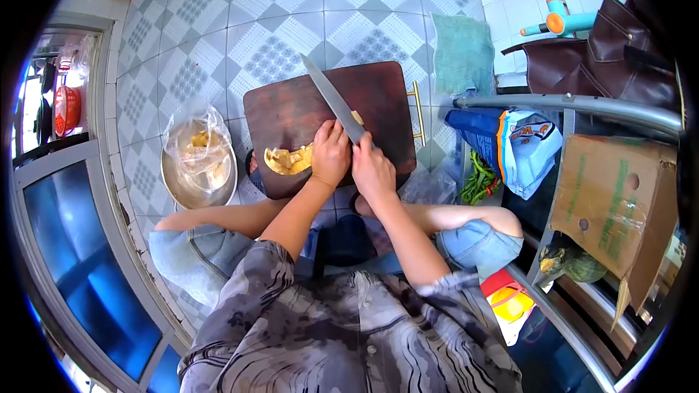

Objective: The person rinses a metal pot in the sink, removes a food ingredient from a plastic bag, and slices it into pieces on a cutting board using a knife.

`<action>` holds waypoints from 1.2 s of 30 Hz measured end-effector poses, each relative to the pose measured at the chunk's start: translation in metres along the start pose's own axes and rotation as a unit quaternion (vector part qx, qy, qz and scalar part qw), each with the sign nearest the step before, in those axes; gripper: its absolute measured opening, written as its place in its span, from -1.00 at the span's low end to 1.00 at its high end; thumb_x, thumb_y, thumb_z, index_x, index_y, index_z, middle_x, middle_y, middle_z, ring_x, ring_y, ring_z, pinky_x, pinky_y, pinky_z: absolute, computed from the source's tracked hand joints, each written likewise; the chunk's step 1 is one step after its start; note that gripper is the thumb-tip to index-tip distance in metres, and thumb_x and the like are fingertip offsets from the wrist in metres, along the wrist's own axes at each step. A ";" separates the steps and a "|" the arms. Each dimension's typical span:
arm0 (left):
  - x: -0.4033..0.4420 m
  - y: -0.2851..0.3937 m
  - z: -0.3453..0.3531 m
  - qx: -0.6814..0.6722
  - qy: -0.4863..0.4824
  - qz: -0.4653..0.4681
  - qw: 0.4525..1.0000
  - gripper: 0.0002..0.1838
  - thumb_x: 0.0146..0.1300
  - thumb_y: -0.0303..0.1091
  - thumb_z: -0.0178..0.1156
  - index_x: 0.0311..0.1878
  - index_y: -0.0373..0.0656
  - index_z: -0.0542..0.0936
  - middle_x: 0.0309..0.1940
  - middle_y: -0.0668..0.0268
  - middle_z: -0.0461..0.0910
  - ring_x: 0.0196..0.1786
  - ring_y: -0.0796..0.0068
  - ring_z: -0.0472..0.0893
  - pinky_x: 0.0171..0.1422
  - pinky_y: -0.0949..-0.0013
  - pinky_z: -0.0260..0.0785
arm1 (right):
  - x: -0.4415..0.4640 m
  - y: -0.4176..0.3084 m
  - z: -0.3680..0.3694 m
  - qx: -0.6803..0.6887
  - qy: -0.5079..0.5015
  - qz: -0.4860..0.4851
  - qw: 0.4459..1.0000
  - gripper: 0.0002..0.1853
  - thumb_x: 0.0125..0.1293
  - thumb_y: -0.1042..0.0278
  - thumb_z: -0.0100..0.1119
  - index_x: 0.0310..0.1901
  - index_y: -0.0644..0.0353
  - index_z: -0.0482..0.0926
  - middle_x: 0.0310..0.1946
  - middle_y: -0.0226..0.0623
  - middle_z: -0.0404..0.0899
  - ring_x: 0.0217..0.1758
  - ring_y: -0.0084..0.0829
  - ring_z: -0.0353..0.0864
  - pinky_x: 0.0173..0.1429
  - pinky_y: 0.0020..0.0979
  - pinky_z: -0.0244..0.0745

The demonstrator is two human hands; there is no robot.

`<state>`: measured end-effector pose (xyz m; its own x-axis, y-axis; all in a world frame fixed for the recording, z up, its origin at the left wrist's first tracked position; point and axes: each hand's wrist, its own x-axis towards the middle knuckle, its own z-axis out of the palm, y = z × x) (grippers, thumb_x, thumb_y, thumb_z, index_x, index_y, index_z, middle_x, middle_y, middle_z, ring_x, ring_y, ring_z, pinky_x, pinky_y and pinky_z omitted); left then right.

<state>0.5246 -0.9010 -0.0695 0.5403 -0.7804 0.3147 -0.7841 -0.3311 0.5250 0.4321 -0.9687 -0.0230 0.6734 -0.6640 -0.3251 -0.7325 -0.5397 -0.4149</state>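
Note:
A dark wooden cutting board [284, 120] with a brass-coloured handle lies in front of me. My right hand [373, 171] is closed around the handle of a large kitchen knife [331, 94], its blade pointing away and to the left. Beside it, the curled fingers of my left hand [331, 154] press on pale yellow food [289, 160], whose kind I cannot make out. Part of this food is hidden under the fingers. A small cut piece [357, 117] shows at the right side of the blade.
To the left stands a metal bowl [231, 193] with a plastic bag [196, 147] of yellowish pieces. Green chillies [477, 178], a blue packet [510, 145] and a cardboard box [604, 204] are at the right, by a metal rack [568, 101]. A green cloth [462, 54] lies on the tiles.

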 end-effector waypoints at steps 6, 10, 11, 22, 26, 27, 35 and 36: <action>0.004 0.001 0.002 -0.004 0.012 -0.003 1.000 -0.65 0.01 -0.48 0.18 -0.06 -0.30 0.60 0.00 0.11 0.56 0.07 0.06 0.46 0.16 0.11 0.36 | -0.004 0.007 0.005 -0.012 0.032 -0.019 0.999 -0.57 0.44 0.10 -0.11 0.17 0.25 0.27 -0.45 0.10 0.59 -0.44 0.04 0.65 -0.36 -0.06 0.59; 0.005 0.002 0.002 -0.001 0.029 0.004 1.000 -0.61 -0.05 -0.58 0.18 -0.05 -0.28 0.61 0.00 0.08 0.57 0.04 0.03 0.48 0.16 0.13 0.37 | -0.057 0.029 0.007 -0.044 0.018 0.033 0.998 -0.54 0.43 0.08 -0.09 0.22 0.22 0.27 -0.43 0.09 0.59 -0.44 0.03 0.66 -0.36 -0.07 0.60; 0.007 0.002 0.001 -0.003 0.029 0.002 1.000 -0.61 -0.05 -0.58 0.18 -0.05 -0.28 0.61 0.00 0.08 0.57 0.04 0.03 0.48 0.16 0.13 0.37 | -0.057 0.028 0.008 -0.050 0.015 0.035 0.998 -0.53 0.43 0.09 -0.08 0.21 0.24 0.27 -0.42 0.11 0.58 -0.44 0.04 0.65 -0.36 -0.07 0.60; 0.008 -0.001 0.003 0.006 0.017 0.008 1.000 -0.61 -0.04 -0.53 0.19 -0.05 -0.30 0.60 0.02 0.08 0.56 0.04 0.06 0.47 0.16 0.15 0.38 | 0.002 0.007 0.006 -0.039 0.027 -0.017 0.999 -0.54 0.44 0.09 -0.12 0.19 0.27 0.26 -0.43 0.11 0.59 -0.42 0.03 0.66 -0.35 -0.06 0.60; 0.010 0.002 0.003 0.012 0.033 -0.003 0.999 -0.60 -0.05 -0.55 0.18 -0.04 -0.30 0.59 0.03 0.08 0.55 0.03 0.07 0.47 0.15 0.16 0.38 | -0.042 0.025 0.009 -0.029 0.022 0.024 0.999 -0.55 0.44 0.08 -0.12 0.21 0.19 0.24 -0.39 0.13 0.59 -0.38 0.06 0.66 -0.32 -0.02 0.58; 0.011 0.002 0.003 0.011 0.037 0.002 0.999 -0.59 -0.05 -0.56 0.18 -0.03 -0.30 0.59 0.03 0.09 0.55 0.03 0.07 0.47 0.15 0.16 0.38 | -0.048 0.028 0.011 -0.044 0.019 0.036 0.998 -0.55 0.44 0.09 -0.12 0.21 0.19 0.24 -0.39 0.13 0.59 -0.38 0.06 0.66 -0.32 -0.01 0.58; 0.013 0.004 -0.004 -0.017 0.032 -0.001 0.999 -0.69 -0.04 -0.50 0.20 -0.15 -0.31 0.64 0.01 0.03 0.57 0.03 -0.01 0.47 0.16 0.12 0.36 | 0.009 -0.007 0.002 -0.034 0.018 0.014 0.999 -0.55 0.46 0.06 -0.19 0.16 0.29 0.28 -0.43 0.13 0.60 -0.38 0.03 0.67 -0.31 -0.06 0.60; 0.014 0.004 -0.004 -0.017 0.034 0.000 0.999 -0.69 -0.04 -0.50 0.20 -0.15 -0.31 0.64 0.01 0.03 0.57 0.03 -0.01 0.47 0.16 0.12 0.36 | 0.013 -0.010 0.001 -0.035 0.021 0.012 0.999 -0.55 0.46 0.06 -0.19 0.16 0.29 0.28 -0.43 0.13 0.60 -0.38 0.03 0.67 -0.31 -0.06 0.60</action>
<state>0.5301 -0.9114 -0.0599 0.5616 -0.7415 0.3672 -0.7735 -0.3130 0.5511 0.4482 -0.9715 -0.0236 0.6517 -0.6973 -0.2983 -0.7547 -0.5572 -0.3463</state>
